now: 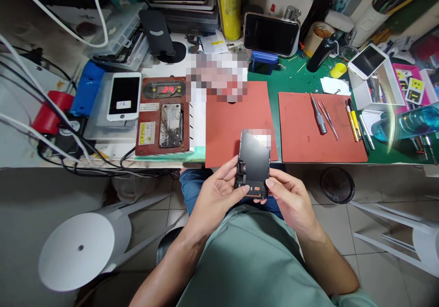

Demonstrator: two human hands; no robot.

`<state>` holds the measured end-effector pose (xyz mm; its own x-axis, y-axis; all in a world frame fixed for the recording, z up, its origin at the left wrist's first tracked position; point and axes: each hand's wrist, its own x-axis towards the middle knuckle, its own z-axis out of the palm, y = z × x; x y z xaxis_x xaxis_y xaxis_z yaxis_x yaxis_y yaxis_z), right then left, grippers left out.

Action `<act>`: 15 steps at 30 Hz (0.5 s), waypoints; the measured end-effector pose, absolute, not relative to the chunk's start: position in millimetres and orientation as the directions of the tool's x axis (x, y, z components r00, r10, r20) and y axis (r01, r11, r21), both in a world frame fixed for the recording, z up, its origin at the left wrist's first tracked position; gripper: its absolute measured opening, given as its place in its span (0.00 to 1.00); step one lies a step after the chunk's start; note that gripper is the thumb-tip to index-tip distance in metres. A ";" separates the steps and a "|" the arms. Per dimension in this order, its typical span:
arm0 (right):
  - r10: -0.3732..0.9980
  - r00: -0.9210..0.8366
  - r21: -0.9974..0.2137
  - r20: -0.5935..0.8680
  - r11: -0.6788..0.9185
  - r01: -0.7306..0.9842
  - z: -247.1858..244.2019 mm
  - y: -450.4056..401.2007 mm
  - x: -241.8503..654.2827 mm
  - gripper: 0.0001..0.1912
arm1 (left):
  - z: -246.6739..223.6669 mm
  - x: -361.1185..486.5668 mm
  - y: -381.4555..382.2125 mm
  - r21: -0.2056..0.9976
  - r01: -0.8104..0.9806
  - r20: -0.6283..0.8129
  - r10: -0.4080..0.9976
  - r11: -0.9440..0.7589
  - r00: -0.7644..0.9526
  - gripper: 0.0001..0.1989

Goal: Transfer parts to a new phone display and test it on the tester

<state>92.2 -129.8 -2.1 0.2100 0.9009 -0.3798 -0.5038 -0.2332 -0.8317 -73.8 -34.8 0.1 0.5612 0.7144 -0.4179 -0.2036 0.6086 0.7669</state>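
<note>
A phone screen assembly [254, 158], its dark inner side with flex cables and small contacts facing up, is held upright in front of my body. My left hand [219, 190] grips its left side, with the thumb on the lower face near the cables. On the lower right edge, my right hand [291, 196] pinches it between thumb and fingers; some fingertips are hidden beneath. Just beyond lies a red-brown work mat [236, 119]. To the right, a second mat [298, 137] carries a screwdriver [318, 115] and tweezers [328, 120].
A heating plate [146, 128] with a red display holds a phone part [170, 126] on the left, beside a white phone [124, 96]. Farther back, a phone on a stand [270, 35] faces me. A blue bottle [408, 123] lies right. White stools [77, 252] flank me.
</note>
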 end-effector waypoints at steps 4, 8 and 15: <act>0.900 0.199 -0.824 -0.388 -0.242 -0.513 -6.1 -132.0 92.0 0.18 | 1.5 -72.4 -35.1 0.772 -0.209 -0.408 0.720 0.601 0.562 0.36; 0.905 0.190 -0.823 -0.381 -0.239 -0.515 -8.9 -133.9 92.5 0.18 | 6.1 -71.9 -35.7 0.744 -0.235 -0.419 0.710 0.626 0.566 0.31; 0.905 0.188 -0.830 -0.381 -0.244 -0.502 -9.3 -136.2 93.9 0.18 | 7.5 -75.1 -35.3 0.598 -0.380 -0.414 0.678 0.706 0.608 0.23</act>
<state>93.9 -136.2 -9.3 0.1882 0.9054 -0.3805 -0.5021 -0.2443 -0.8296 -75.1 -35.3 7.5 0.6075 0.6780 -0.4138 -0.3798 0.7056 0.5983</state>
